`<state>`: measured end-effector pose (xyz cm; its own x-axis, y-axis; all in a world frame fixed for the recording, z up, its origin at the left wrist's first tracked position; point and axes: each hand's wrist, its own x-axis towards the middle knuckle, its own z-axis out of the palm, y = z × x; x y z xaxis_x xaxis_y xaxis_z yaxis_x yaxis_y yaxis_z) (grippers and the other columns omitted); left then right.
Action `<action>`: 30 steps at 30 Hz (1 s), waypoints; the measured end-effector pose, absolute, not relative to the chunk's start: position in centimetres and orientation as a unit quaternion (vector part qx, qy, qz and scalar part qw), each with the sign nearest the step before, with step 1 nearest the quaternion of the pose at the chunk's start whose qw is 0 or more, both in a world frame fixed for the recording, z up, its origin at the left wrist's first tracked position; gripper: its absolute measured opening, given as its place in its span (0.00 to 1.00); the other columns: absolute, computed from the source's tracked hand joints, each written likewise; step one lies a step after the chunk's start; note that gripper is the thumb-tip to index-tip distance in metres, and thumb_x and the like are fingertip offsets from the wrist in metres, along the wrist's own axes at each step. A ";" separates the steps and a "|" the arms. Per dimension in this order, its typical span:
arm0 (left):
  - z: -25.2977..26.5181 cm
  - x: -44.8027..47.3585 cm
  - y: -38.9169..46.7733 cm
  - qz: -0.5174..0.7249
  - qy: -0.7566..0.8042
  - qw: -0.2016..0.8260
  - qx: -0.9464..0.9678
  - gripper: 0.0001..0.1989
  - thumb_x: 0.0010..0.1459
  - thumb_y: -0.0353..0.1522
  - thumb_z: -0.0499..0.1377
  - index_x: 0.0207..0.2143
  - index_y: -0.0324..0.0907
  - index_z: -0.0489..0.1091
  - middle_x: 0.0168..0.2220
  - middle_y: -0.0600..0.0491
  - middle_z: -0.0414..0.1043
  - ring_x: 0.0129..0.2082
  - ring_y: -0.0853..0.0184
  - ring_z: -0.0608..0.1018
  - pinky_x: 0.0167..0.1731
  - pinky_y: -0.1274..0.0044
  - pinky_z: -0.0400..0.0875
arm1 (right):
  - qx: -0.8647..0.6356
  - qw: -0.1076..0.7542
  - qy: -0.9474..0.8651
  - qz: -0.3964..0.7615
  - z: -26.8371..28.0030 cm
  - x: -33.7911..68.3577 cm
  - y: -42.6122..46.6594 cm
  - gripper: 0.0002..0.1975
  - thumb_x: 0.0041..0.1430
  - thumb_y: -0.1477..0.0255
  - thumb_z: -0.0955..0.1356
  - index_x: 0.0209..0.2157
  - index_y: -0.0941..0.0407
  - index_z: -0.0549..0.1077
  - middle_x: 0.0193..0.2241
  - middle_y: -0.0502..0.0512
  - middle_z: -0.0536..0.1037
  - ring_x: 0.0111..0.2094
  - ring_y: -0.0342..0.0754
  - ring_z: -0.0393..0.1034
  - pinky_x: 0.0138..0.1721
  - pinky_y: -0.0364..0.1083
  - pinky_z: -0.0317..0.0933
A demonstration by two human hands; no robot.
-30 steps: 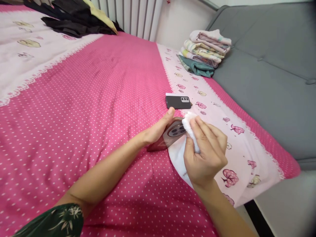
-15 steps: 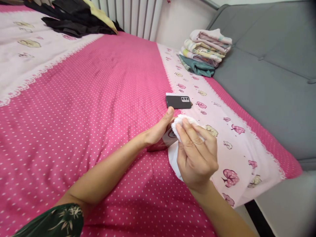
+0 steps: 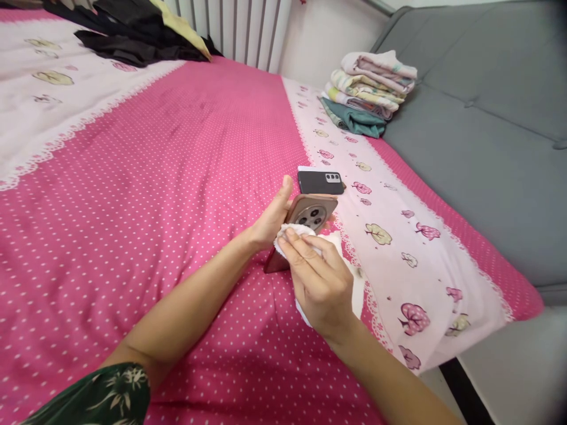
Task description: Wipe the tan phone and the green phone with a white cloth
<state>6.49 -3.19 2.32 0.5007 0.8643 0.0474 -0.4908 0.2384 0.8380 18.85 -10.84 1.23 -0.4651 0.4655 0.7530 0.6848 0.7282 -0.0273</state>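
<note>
My left hand [image 3: 271,219] grips a bronze smartphone [image 3: 325,205] from its far side, thumb up along the edge. The phone's back, with a large round camera ring, is turned toward me and tilted. Pinched in the fingers of my right hand [image 3: 321,283] is a white cloth [image 3: 287,234], pressed against the phone's back just below the camera ring. Part of the cloth hangs down behind that hand. Just beyond the held phone, a second phone [image 3: 316,182], black with a silver camera block, lies on the bed with its back up.
The bed has a pink dotted sheet [image 3: 190,177] with white tree-print bands. Folded clothes [image 3: 372,91] are stacked by the grey headboard [image 3: 487,153]. Dark garments [image 3: 128,44] lie at the far left, near a white radiator [image 3: 239,29].
My right hand and the cloth have moved left and down across the phone's back, uncovering the camera ring. My left hand has shifted slightly left and up.
</note>
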 end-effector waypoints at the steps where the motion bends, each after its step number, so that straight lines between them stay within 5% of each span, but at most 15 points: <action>1: 2.2 6.4 -3.1 0.453 0.221 0.753 0.422 0.47 0.55 0.64 0.40 0.51 0.35 0.74 0.36 0.40 0.79 0.39 0.54 0.80 0.33 0.72 0.74 | -0.339 0.378 -0.850 -0.138 1.2 18.9 -10.8 0.18 0.63 0.84 0.64 0.50 0.56 0.77 0.50 0.53 0.78 0.48 0.49 0.73 0.50 0.49 0.72; 18: 1.8 5.7 -2.5 0.483 0.246 0.724 0.426 0.48 0.55 0.64 0.40 0.53 0.32 0.71 0.40 0.39 0.80 0.40 0.56 0.81 0.40 0.70 0.75 | -0.289 0.126 -0.949 0.019 -0.4 19.1 -11.2 0.16 0.63 0.81 0.65 0.49 0.54 0.75 0.51 0.49 0.78 0.47 0.47 0.70 0.41 0.47 0.69; 30: 1.6 5.5 -2.7 0.498 0.245 0.702 0.446 0.33 0.53 0.55 0.59 0.46 0.36 0.74 0.39 0.42 0.80 0.38 0.60 0.81 0.40 0.72 0.73 | -0.332 0.060 -0.938 0.083 0.1 19.3 -11.0 0.12 0.63 0.78 0.67 0.43 0.49 0.78 0.41 0.45 0.82 0.43 0.47 0.70 0.40 0.46 0.62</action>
<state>5.51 -2.67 1.61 0.3843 0.9178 0.1003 -0.4802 0.1059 0.8708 19.27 -11.00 0.12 -0.7722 0.6329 0.0568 0.6130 0.7655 -0.1957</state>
